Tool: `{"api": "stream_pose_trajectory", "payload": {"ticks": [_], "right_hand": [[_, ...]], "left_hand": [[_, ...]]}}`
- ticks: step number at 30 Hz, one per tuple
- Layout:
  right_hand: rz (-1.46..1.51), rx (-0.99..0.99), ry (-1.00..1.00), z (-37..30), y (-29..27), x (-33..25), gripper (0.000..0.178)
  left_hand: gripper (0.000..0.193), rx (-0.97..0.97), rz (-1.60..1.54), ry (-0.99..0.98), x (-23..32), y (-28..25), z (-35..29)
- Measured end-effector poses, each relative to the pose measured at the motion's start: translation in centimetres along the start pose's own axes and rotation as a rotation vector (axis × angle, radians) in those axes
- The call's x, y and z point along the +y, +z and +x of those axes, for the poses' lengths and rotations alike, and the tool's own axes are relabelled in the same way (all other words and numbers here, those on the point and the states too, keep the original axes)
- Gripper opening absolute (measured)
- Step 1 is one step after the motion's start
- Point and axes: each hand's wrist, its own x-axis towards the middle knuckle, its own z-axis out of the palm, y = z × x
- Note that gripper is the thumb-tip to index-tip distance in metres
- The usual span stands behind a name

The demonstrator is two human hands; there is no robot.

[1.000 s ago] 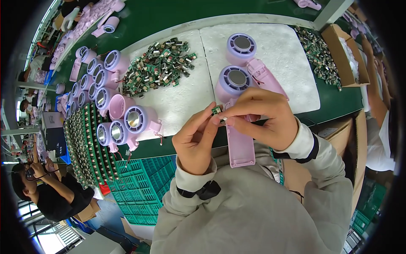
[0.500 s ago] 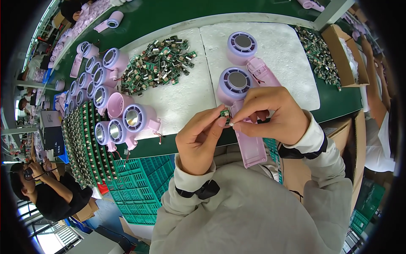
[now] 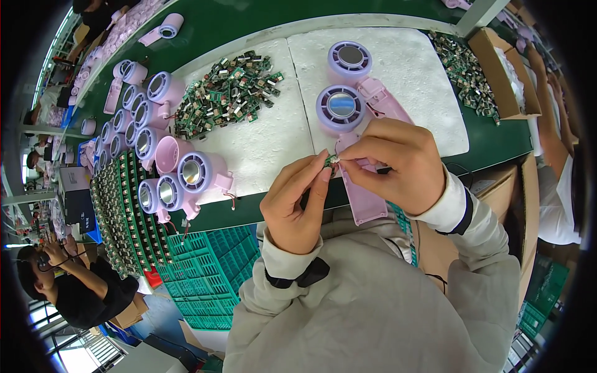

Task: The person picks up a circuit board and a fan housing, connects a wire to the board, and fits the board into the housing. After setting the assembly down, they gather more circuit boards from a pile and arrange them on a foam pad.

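Between the thumb and forefinger of my left hand (image 3: 293, 205) is a small green circuit board (image 3: 329, 161). My right hand (image 3: 401, 163) pinches a tiny white connector (image 3: 336, 159) against the board's edge; any wire on it is hidden by the fingers. Just beyond and below both hands lies a pink-purple handheld fan (image 3: 340, 109), its round head facing up and its open pink handle (image 3: 364, 202) pointing toward me, partly covered by my right hand. Farther back rests a second fan (image 3: 349, 59) with its handle shell (image 3: 390, 102) open to the right.
Loose circuit boards (image 3: 227, 93) are heaped on the white foam sheet (image 3: 267, 146). Several fan heads (image 3: 194, 172) crowd the left, beside racked board panels (image 3: 127, 211). A cardboard box (image 3: 504, 78) and more boards (image 3: 463, 74) stand right. Green crates (image 3: 205, 273) sit below the table edge.
My right fingers have moved up, bringing the white connector to the board's upper edge. The near fan's handle has swung slightly away from me, and the view has shifted a little.
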Motion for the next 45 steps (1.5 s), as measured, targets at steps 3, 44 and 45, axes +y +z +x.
{"api": "stream_pose_trajectory", "payload": {"ticks": [3,44,45], "right_hand": [[0.008,-0.014,0.028,-0.1,-0.1,-0.2,0.018],[-0.127,-0.473,-0.134,19.0,-3.0,6.6,0.047],[-0.238,-0.422,-0.081,21.0,-3.2,8.0,0.048]], "left_hand": [[0.029,0.032,0.021,-0.003,0.1,0.1,-0.1],[0.050,0.224,0.942,0.190,-0.5,-2.8,6.6],[0.049,0.222,0.952,0.174,-0.7,-2.9,6.8]]}}
